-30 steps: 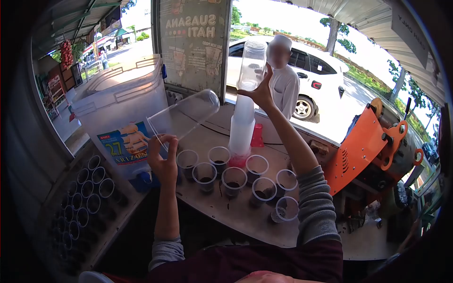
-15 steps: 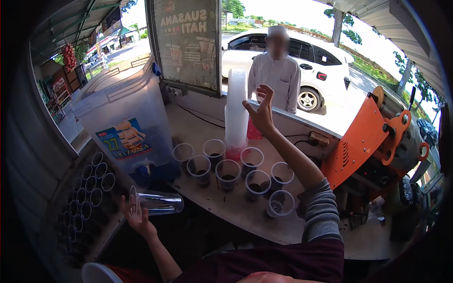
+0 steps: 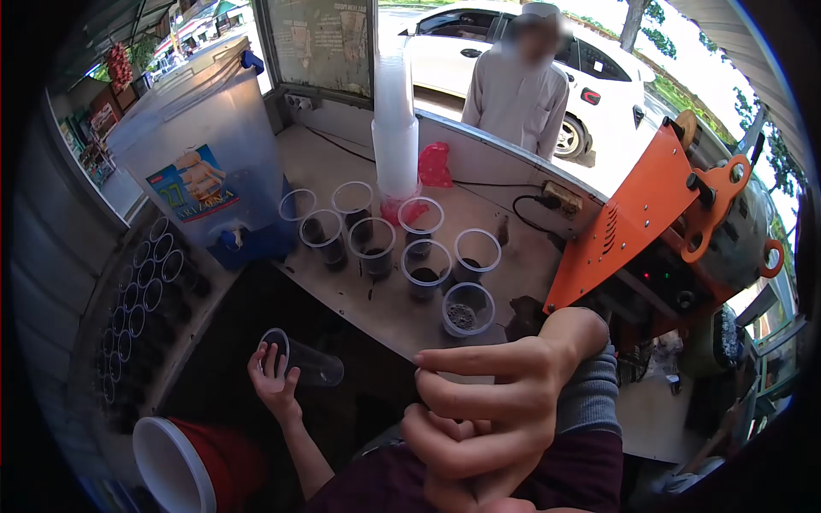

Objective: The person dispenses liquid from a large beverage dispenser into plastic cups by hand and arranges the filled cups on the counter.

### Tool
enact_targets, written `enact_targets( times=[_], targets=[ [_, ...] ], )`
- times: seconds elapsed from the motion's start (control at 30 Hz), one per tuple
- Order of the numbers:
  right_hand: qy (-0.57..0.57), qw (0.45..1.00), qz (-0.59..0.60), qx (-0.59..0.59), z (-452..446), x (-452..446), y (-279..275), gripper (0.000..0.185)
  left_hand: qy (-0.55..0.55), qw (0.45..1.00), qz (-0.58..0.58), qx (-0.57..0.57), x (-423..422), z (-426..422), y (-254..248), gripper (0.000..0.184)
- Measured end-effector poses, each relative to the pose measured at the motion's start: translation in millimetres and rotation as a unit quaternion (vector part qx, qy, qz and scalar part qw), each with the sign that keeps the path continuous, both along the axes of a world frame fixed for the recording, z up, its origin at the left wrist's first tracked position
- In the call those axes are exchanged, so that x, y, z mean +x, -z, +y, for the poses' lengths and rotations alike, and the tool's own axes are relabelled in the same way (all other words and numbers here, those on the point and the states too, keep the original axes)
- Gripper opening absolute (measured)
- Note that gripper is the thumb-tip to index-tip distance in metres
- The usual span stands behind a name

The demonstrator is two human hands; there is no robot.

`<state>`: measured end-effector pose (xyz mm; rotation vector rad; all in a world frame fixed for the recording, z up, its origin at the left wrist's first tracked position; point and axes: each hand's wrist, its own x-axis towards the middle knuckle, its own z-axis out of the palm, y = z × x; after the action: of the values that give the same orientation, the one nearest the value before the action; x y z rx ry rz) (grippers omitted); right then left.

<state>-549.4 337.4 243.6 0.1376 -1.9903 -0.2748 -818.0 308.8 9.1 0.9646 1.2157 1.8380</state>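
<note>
My left hand [image 3: 278, 389] holds a clear plastic cup [image 3: 323, 368] near its rim, tipped on its side low in front of the counter. Close to the camera is my right hand [image 3: 496, 402], its fingers bent inward with nothing visible in them; the thumb is mostly hidden. Beyond it on the counter stand several clear cups with dark contents, the nearest cup [image 3: 469, 309] showing bubbles. A tall stack of clear cups [image 3: 395, 158] rises behind them, with red plastic [image 3: 434, 165] beside its base.
A large lidded tub with a tap [image 3: 205, 188] stands at the left, near rows of cups [image 3: 145, 295]. A red bucket [image 3: 171, 462] is below. On the right is an orange machine [image 3: 620, 227]. Across the counter stands a person [image 3: 517, 94], before a white car [image 3: 462, 51].
My right hand has come down from beside the cup stack toward the camera, its spread fingers now curled. My left hand still holds the cup. The view has tilted down and the person leans forward.
</note>
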Motion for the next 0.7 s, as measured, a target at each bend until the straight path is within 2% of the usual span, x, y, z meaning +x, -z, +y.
enact_targets(
  times=[0.03, 0.1, 0.13, 0.17, 0.2, 0.23, 0.3, 0.37, 0.43, 0.5, 0.53, 0.57, 0.6, 0.63, 0.67, 0.7],
  targets=[
    [-0.007, 0.999, 0.046, -0.006, -4.6, 0.8, 0.5, 0.020, -0.006, 1.000, 0.000, -0.008, 2.8, -6.7, 0.4, 0.070],
    [-0.023, 0.998, 0.056, 0.010, -15.4, 9.8, -2.3, 0.019, -0.014, 1.000, 0.010, 0.013, 5.3, -16.6, -1.6, 0.069],
    [-0.033, 0.998, -0.012, -0.045, -27.2, 20.6, -7.9, 0.007, -0.018, 1.000, 0.019, 0.016, 6.4, -22.9, -5.4, 0.072],
    [-0.043, 0.991, -0.083, -0.095, -36.7, 29.4, -12.0, 0.015, -0.027, 0.999, 0.019, 0.021, 8.3, -27.8, -7.6, 0.072],
    [-0.099, 0.979, -0.082, -0.161, -43.5, 32.3, -12.3, 0.021, -0.025, 0.999, 0.017, 0.032, 9.1, -34.8, -8.9, 0.074],
    [-0.162, 0.979, 0.008, -0.124, -42.7, 23.8, 0.0, 0.031, -0.029, 0.999, 0.014, 0.042, 9.2, -43.7, -10.7, 0.076],
    [-0.121, 0.989, -0.030, -0.080, -46.9, 14.2, 10.7, 0.036, -0.050, 0.996, 0.019, 0.067, 14.3, -61.4, -17.5, 0.080],
    [-0.103, 0.979, -0.154, -0.084, -69.6, -0.2, 11.3, 0.033, -0.044, 0.994, 0.066, 0.072, 16.2, -87.3, -22.5, 0.085],
    [-0.190, 0.967, -0.151, -0.080, -96.2, -24.5, 8.9, 0.026, -0.094, 0.991, 0.061, 0.074, 18.7, -119.9, -27.4, 0.088],
    [-0.272, 0.950, -0.138, -0.075, -127.2, -49.4, 2.5, 0.017, -0.100, 0.989, 0.079, 0.069, 18.1, -166.3, -27.7, 0.089],
    [-0.311, 0.944, -0.078, -0.076, -141.7, -67.5, 5.5, 0.010, -0.146, 0.985, 0.078, 0.055, 17.7, -192.6, -25.3, 0.089],
    [-0.347, 0.934, -0.017, -0.087, -160.1, -85.0, 9.0, 0.016, -0.162, 0.982, 0.090, 0.047, 17.6, -222.0, -22.3, 0.089],
    [-0.390, 0.915, -0.022, -0.097, -176.9, -96.0, 9.2, 0.016, -0.179, 0.978, 0.104, 0.040, 14.8, -254.3, -19.8, 0.089],
    [-0.446, 0.888, -0.060, -0.101, -192.6, -105.4, 7.2, 0.009, -0.226, 0.968, 0.105, 0.028, 11.5, -289.4, -15.4, 0.089],
    [-0.496, 0.857, -0.097, -0.100, -207.9, -113.6, 7.1, 0.013, -0.257, 0.964, 0.067, 0.013, 11.8, -324.1, -8.0, 0.089],
    [-0.559, 0.813, -0.105, -0.129, -221.8, -123.6, 13.4, 0.009, -0.287, 0.958, 0.030, 0.004, 14.2, -357.8, 0.8, 0.089]
  ],
)
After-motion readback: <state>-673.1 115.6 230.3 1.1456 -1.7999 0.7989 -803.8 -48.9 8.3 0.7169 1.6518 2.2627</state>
